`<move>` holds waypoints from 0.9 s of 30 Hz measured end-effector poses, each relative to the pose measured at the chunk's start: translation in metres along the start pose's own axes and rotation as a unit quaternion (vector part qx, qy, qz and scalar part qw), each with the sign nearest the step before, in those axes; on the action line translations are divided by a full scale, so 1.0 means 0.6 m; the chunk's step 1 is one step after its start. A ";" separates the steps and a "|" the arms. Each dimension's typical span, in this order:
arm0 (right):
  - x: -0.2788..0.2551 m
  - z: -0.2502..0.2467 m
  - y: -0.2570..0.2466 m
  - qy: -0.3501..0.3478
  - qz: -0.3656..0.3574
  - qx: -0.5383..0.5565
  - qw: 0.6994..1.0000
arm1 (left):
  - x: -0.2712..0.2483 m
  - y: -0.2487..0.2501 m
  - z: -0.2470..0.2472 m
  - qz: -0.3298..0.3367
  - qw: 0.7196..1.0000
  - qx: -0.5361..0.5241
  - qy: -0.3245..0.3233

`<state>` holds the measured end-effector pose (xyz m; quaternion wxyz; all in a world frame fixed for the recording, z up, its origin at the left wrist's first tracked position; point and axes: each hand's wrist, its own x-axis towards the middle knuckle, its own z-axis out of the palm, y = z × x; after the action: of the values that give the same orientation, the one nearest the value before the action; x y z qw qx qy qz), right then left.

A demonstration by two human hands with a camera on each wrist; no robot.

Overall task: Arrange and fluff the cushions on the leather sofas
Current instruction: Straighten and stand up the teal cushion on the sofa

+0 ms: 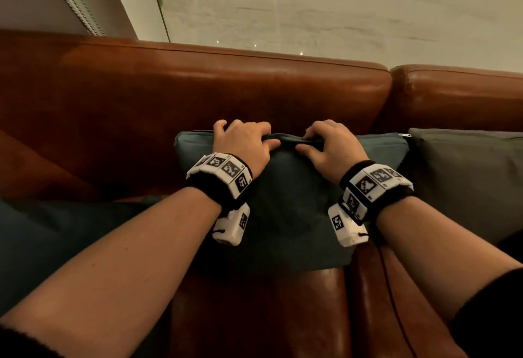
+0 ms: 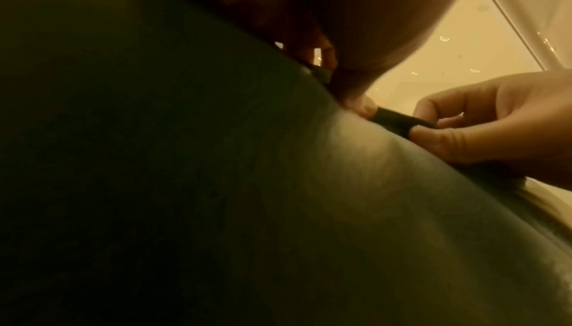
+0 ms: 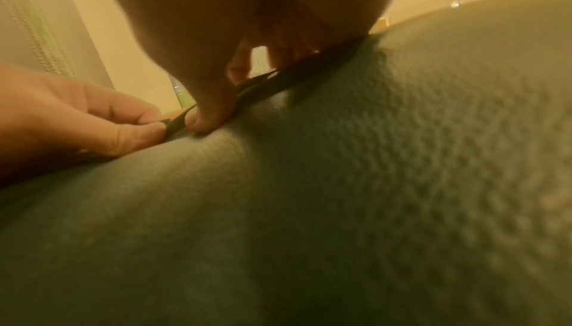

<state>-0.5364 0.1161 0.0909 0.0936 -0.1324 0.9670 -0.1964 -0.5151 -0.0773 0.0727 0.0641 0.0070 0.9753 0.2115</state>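
The left hand (image 1: 245, 139) and right hand (image 1: 329, 142) each pinch the top seam of the dark teal square fabric cushion (image 1: 285, 202), thumbs in front, fingers curled behind. The wrist views alone show the seam as a thin dark fold (image 2: 399, 121) stretched between the two thumbs; the head view alone shows what lies around the cushion. Below the fingers, the cushion stands against the backrest of the brown leather sofa (image 1: 198, 86). To the right of the right fingers, a grey fabric cushion (image 1: 464, 176) touches the teal one.
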 end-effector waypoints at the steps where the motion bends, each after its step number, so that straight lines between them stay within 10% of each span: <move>1: -0.002 -0.001 0.002 -0.006 0.005 0.007 1.000 | -0.003 0.000 -0.003 0.000 1.000 -0.003 0.007; 7: -0.002 -0.018 0.009 0.075 -0.027 0.052 0.995 | -0.025 -0.007 -0.018 0.054 0.994 0.014 0.091; 12: 0.011 -0.044 0.102 0.035 -0.006 -0.093 0.995 | -0.023 -0.108 -0.047 -0.058 0.990 0.113 0.055; 17: -0.043 -0.051 0.195 0.128 0.066 0.032 0.989 | -0.107 -0.158 -0.038 -0.206 0.956 -0.173 0.118; 20: -0.069 -0.027 0.205 0.182 0.187 0.277 0.925 | -0.134 -0.131 -0.009 -0.287 0.889 -0.335 0.125; 24: -0.100 0.002 0.228 0.218 0.261 0.507 0.792 | -0.138 -0.129 0.020 -0.267 0.873 -0.369 0.173; 27: -0.115 0.004 0.237 0.215 0.297 0.528 0.766 | -0.135 -0.129 0.023 -0.289 0.852 -0.401 0.174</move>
<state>-0.5018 0.2619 0.0401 -0.0076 0.2773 0.6967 -0.6616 -0.4319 -0.1452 0.0381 -0.0509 -0.3381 0.7589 0.5541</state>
